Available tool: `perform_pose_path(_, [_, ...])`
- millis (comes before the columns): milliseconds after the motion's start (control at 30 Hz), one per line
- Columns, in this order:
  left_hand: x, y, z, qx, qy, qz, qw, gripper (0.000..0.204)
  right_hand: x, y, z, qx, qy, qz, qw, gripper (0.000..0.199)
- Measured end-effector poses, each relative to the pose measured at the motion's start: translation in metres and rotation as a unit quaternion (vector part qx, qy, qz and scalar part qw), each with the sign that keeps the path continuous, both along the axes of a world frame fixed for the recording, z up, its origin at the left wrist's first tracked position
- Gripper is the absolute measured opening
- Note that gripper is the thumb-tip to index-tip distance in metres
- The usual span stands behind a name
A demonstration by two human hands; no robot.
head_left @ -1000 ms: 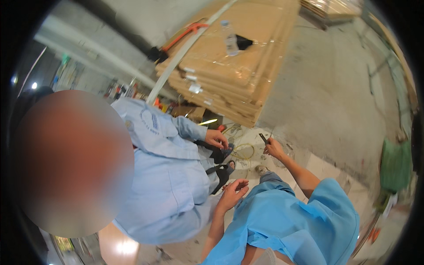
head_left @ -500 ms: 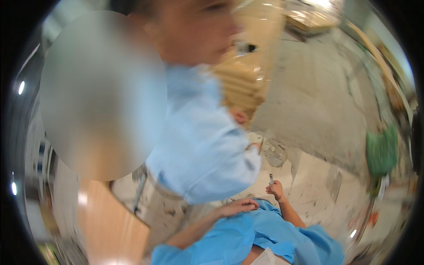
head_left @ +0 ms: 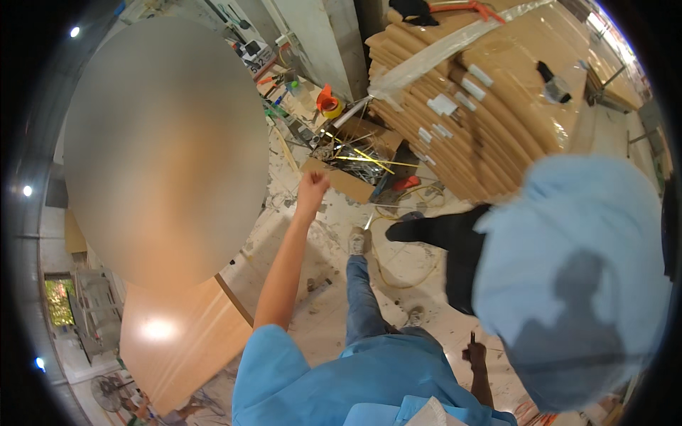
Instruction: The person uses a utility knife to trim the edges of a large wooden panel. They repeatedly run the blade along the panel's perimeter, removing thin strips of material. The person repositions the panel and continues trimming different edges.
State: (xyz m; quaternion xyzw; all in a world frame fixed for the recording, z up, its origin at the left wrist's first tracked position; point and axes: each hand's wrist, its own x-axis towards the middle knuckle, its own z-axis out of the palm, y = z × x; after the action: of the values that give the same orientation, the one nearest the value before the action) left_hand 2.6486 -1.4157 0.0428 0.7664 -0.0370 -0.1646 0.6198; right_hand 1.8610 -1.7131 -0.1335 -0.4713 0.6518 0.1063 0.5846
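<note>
My left hand (head_left: 312,189) is stretched forward with its fingers curled in, and nothing shows in it. Nearest to it is an open cardboard box (head_left: 339,182) holding metal strips and yellow rods. Low at the right, beside my body, my right hand (head_left: 476,354) is closed around a small slim object (head_left: 473,336) that points up. That object looks dark, and its kind is too small to make out. My leg in jeans (head_left: 362,298) is stepping forward over the pale, stained floor.
A co-worker's light blue shirt (head_left: 568,284) fills the right side, close by. Stacked brown cardboard (head_left: 455,106) stands ahead, with a black tape dispenser (head_left: 554,83) on top. A wood-grain panel (head_left: 185,341) lies at lower left. A yellow cord (head_left: 398,285) loops across the floor.
My view has swung to the left. The co-worker has gone from in front of me to my right. My left hand has left my shirt front and reached forward, curling shut.
</note>
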Motion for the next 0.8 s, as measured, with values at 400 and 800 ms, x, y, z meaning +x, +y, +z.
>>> perform_pose_path(400, [0.477, -0.074, -0.117, 0.430, -0.282, -0.007, 0.858, 0.061, 0.149, 0.202, 0.157, 0.071, 0.220, -0.063, 0.971, 0.013])
perform_pose_path(800, [0.353, 0.048, -0.146, 0.442, -0.331, -0.049, 0.832, 0.041, 0.236, 0.220, 0.104, -0.070, 0.154, -0.097, 0.981, 0.023])
